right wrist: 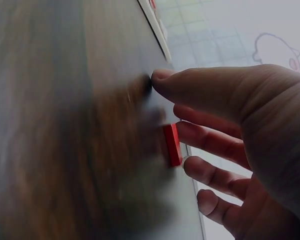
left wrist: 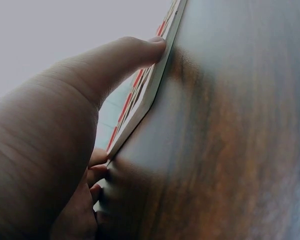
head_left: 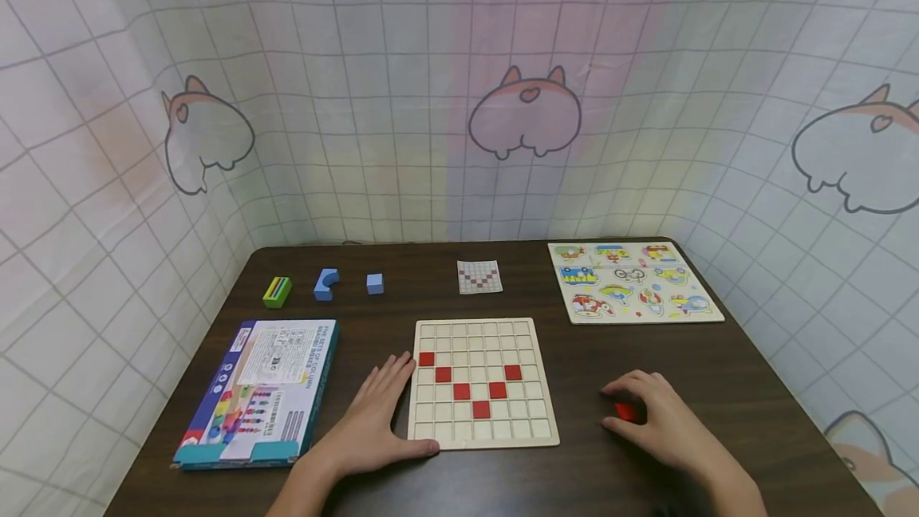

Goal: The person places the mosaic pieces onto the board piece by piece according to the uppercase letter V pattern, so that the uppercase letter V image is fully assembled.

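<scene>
A wooden grid board lies in the middle of the dark table with several red tiles set in a V shape. My left hand rests flat against the board's left side. Its thumb presses the board's near edge, and its fingers lie along the left edge. To the right of the board my right hand arches over a loose red tile lying on the table. One finger touches the red tile, while the thumb tip rests on the table apart from it.
Behind the board lies a small pattern card. A vehicle peg puzzle sits at the back right. On the left lies a printed box, with a green block, a blue arch block and a blue cube behind it. Curtains surround the table.
</scene>
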The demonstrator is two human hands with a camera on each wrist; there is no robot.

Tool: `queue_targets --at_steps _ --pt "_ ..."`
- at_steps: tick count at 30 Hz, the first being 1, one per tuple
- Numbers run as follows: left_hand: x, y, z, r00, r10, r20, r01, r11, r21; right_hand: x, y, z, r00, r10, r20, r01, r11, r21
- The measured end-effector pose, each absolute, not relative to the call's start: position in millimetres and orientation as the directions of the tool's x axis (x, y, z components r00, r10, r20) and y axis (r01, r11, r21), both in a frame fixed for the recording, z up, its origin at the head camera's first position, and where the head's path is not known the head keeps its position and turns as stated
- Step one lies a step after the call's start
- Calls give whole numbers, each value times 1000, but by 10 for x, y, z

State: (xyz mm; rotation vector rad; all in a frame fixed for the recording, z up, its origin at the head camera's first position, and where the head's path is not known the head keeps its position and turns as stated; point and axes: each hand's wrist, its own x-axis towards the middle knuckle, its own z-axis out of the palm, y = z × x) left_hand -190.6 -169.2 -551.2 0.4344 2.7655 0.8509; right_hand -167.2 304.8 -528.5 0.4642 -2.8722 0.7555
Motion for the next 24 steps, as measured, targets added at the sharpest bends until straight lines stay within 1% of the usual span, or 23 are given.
queue_targets --at_steps 12,18,24 --pt "-1908 -1695 -5524 -933 340 -116 217 790 573 -1563 3227 -5325 -953 -217 211 -291 848 -443" --pt "-1905 -1689 -5519 -935 336 -114 215 790 574 -1540 3244 -5315 -962 -202 184 -266 847 -460" --pt "-1902 -1692 -5518 -935 337 -110 217 789 575 -1539 3239 -5316 -955 -215 205 -288 840 -461"
